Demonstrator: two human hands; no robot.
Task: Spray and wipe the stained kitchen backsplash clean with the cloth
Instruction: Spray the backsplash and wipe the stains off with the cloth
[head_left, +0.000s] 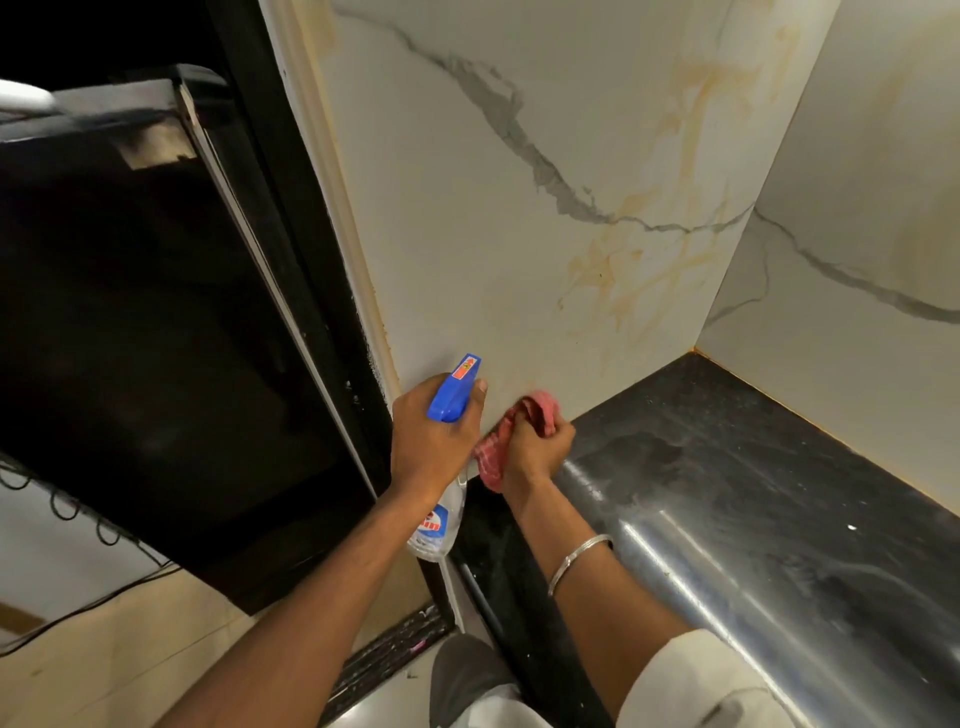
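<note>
Your left hand (434, 441) is curled round the neck of the spray bottle (453, 391), its blue nozzle pointing to 12 o'clock, close to the backsplash (467, 234). At its 3 o'clock your right hand (535, 449) grips the red cloth (540, 413) — bunched at the backsplash's bottom edge, where it meets the dark counter (753, 467). Yellowish stains (623, 280) streak the marble at 1 o'clock from the cloth.

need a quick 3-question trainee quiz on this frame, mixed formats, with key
1. True or false: the left hand holds the spray bottle.
2. The red cloth in the right hand meets the backsplash: A) high up; B) at its base, by the countertop; C) nowhere.
3. Fill in: the yellowish stains lie ___ the cloth.
Key: 1 true; 2 B; 3 above.
</note>
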